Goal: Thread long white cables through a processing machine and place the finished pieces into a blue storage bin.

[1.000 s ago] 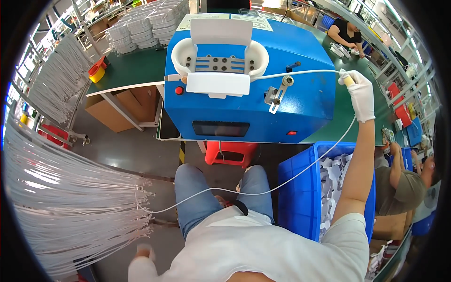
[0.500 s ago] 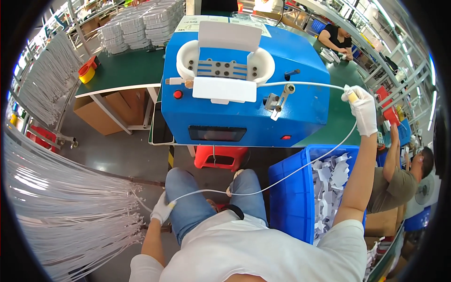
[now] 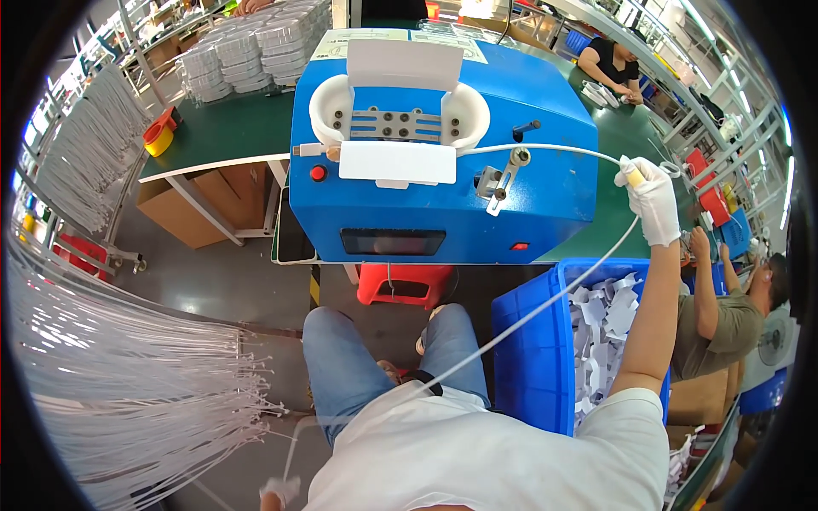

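Observation:
My right hand (image 3: pixel 651 203), in a white glove with a yellowish fingertip cover, pinches a white cable (image 3: pixel 545 148) beyond the right side of a blue machine (image 3: pixel 545 196). One stretch of the cable runs left to the machine's top, where a white card flap (image 3: pixel 397 162) covers part of it. A pale plug end (image 3: pixel 308 149) sticks out left of the flap. From my right hand the cable also slants down across my lap, turning blurred. It runs toward my gloved left hand (image 3: pixel 279 492) at the lower edge, whose fingers are smeared and closed around the cable.
Below the machine's right side stands a blue bin (image 3: pixel 532 358) of white card pieces. Many white cables hang on a rack (image 3: pixel 145 383) to my left. A red stool (image 3: pixel 400 285) sits under the machine. A person in an olive shirt (image 3: pixel 716 328) works at right.
My left hand has moved from beside my knee down and back to the lower edge, drawing the cable straighter across my lap. My right hand keeps its grip with little movement.

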`<state>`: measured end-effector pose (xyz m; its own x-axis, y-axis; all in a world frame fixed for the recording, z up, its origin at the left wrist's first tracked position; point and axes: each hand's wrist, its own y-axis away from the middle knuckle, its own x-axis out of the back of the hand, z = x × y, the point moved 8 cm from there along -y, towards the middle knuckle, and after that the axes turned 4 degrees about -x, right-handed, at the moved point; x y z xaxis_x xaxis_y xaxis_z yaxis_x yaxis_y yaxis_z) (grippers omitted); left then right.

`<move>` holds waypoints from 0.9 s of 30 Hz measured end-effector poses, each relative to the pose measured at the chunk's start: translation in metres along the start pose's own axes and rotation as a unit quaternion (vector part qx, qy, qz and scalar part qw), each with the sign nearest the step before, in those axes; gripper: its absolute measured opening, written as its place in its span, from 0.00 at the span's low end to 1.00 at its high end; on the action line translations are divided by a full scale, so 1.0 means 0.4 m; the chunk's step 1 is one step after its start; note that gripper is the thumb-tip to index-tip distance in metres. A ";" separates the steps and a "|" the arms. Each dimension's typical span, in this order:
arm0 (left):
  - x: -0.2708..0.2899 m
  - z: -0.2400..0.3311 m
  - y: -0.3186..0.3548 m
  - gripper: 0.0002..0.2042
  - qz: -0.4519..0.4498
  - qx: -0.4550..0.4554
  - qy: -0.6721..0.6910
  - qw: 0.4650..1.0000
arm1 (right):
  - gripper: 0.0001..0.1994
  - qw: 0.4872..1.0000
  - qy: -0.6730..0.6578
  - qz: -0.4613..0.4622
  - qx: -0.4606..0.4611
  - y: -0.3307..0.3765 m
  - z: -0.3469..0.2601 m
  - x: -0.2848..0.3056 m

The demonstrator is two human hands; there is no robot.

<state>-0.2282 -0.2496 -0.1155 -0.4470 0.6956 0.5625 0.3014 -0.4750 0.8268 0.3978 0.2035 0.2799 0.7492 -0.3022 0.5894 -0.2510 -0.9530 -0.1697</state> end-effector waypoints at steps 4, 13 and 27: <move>0.207 0.240 -0.088 0.15 -0.100 -0.149 0.397 0.900 | 0.16 1.000 -0.024 -0.016 -0.008 -0.001 0.017 0.019; 0.494 0.700 0.190 0.14 -0.288 -0.393 0.311 0.816 | 0.16 0.997 -0.048 -0.067 -0.015 0.005 0.048 0.035; 0.388 1.082 0.296 0.14 -0.336 -0.525 0.199 0.756 | 0.12 0.990 -0.041 -0.137 0.007 0.029 -0.043 -0.057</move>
<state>0.1026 0.0357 0.0708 -0.4832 0.8522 -0.2008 -0.8480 -0.3985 0.3494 0.3671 0.1996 0.2779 0.8354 -0.0334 0.5487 -0.0246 -0.9994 -0.0235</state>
